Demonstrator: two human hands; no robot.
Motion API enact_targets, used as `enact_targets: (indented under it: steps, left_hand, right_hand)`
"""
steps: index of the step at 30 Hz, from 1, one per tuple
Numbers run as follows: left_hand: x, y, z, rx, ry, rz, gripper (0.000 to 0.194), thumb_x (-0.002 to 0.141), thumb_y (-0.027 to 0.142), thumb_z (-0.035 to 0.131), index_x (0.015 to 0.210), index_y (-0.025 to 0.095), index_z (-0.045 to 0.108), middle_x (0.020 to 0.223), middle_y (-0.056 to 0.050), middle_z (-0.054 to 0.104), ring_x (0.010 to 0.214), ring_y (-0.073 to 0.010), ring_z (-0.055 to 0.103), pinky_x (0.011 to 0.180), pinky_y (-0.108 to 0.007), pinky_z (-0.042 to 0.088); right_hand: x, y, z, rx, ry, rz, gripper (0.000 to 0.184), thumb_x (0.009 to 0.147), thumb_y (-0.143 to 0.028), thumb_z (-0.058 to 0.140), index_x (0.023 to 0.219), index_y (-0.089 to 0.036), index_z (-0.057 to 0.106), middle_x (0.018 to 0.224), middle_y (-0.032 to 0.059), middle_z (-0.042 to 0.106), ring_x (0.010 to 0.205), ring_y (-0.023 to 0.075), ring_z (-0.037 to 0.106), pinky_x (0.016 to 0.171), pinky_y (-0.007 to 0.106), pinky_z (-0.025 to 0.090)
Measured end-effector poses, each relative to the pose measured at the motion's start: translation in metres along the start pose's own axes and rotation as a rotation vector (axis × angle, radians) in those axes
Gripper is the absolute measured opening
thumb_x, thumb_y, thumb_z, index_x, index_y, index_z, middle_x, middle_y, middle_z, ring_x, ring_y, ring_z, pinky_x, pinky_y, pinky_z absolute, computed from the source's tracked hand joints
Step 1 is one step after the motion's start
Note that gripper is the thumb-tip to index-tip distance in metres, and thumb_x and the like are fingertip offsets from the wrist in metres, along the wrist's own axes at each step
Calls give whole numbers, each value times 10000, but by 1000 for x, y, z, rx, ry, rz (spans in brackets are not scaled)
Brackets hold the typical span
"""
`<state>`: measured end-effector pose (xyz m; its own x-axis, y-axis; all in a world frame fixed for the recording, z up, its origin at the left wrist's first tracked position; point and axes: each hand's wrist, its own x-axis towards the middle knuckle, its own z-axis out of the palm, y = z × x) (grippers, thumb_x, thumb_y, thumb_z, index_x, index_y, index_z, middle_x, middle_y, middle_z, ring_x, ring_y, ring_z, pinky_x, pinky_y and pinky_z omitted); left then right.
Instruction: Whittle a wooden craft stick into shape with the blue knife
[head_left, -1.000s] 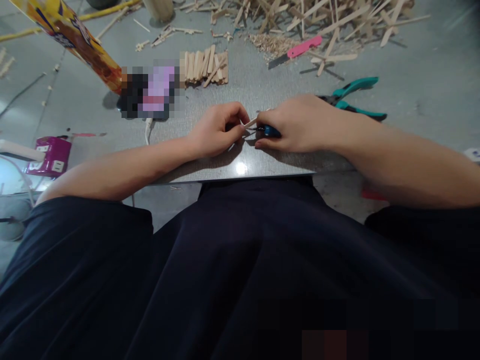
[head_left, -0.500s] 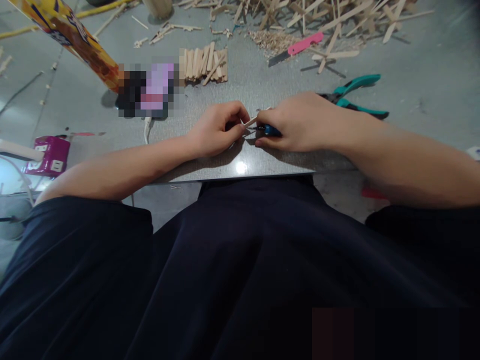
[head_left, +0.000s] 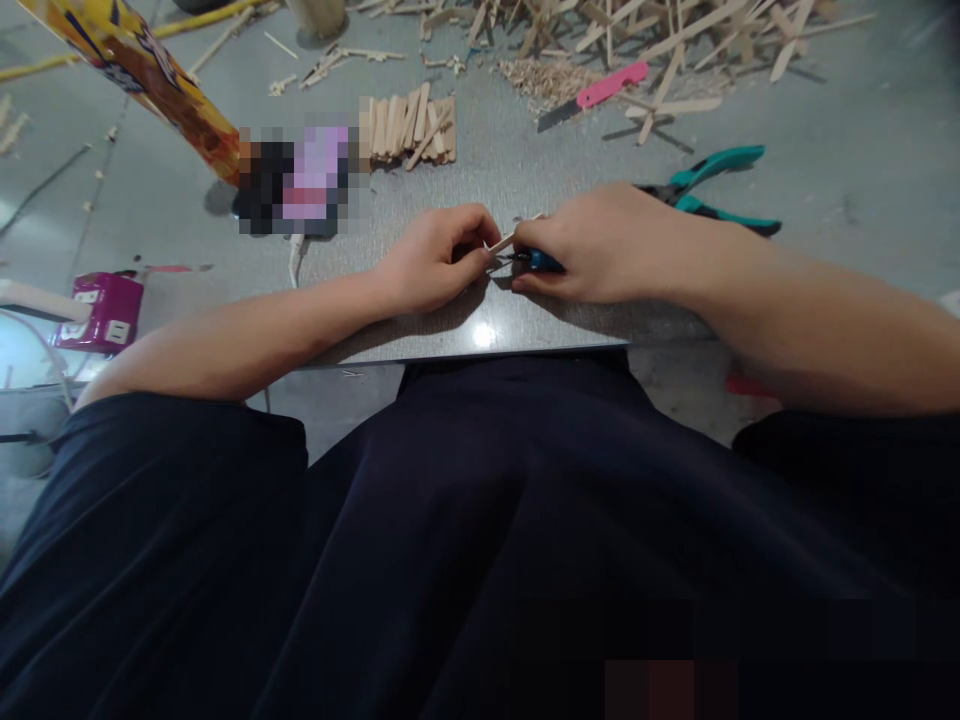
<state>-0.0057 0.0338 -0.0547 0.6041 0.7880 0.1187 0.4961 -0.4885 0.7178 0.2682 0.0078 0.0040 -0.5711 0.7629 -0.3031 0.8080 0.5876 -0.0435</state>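
Near the table's front edge, my left hand (head_left: 442,255) is closed, its thumb and index finger pinching one end of a pale wooden craft stick (head_left: 502,243). The stick slants up to the right, and its far part passes behind the fingers of my right hand (head_left: 592,245). That hand is wrapped round a small blue-handled tool (head_left: 541,261) with a dark, thin tip pointing left. The tip lies just below the stick, close to my left fingertips; whether it touches the wood I cannot tell. My right fingers also lie against the stick.
Teal-handled pliers (head_left: 720,165) lie open beyond my right forearm. Farther back are a pink-handled folding saw (head_left: 611,85), sawdust (head_left: 536,80) and heaped sticks (head_left: 667,30). A row of short sticks (head_left: 409,128), a phone (head_left: 315,175) with a cable and a yellow-orange tube (head_left: 165,85) stand left.
Both hands, the stick and the blue-handled tool keep nearly the same place. The view has shifted very slightly.
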Motion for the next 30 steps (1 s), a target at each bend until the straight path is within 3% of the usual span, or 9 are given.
enact_targets:
  steps: [12, 20, 26, 30]
  left_hand:
    - [0, -4, -3, 55, -8, 19, 95, 1018, 308, 766, 1094, 342, 812, 923, -33, 832, 832, -292, 751, 822, -492, 607]
    - [2, -6, -1, 14, 12, 35, 74, 1016, 342, 770, 1056, 339, 832, 860, -34, 801, 830, -295, 738, 796, -478, 590]
    - [1, -4, -2, 13, 10, 29, 85, 1028, 341, 746, 1050, 342, 828, 902, -37, 812, 836, -295, 728, 822, -493, 593]
    - [1, -3, -1, 0, 5, 31, 49, 1022, 378, 773, 1031, 336, 796, 892, -38, 789, 824, -290, 709, 842, -494, 573]
  right_hand:
    - [0, 0, 4, -35, 12, 2, 574, 1235, -742, 484, 1515, -318, 750, 1211, 182, 872, 998, 403, 750, 857, 505, 486]
    - [-3, -3, -4, -62, -5, -5, 488, 1252, -706, 504, 1447, -315, 723, 1130, 152, 835, 897, 340, 693, 796, 470, 421]
    - [-3, -4, -4, -65, 19, -34, 435, 1271, -682, 491, 1343, -293, 672, 1106, 141, 813, 808, 274, 560, 733, 450, 344]
    - [-3, -5, -4, -58, 25, -18, 426, 1260, -656, 509, 1386, -298, 704, 1147, 146, 845, 872, 294, 618, 752, 446, 341]
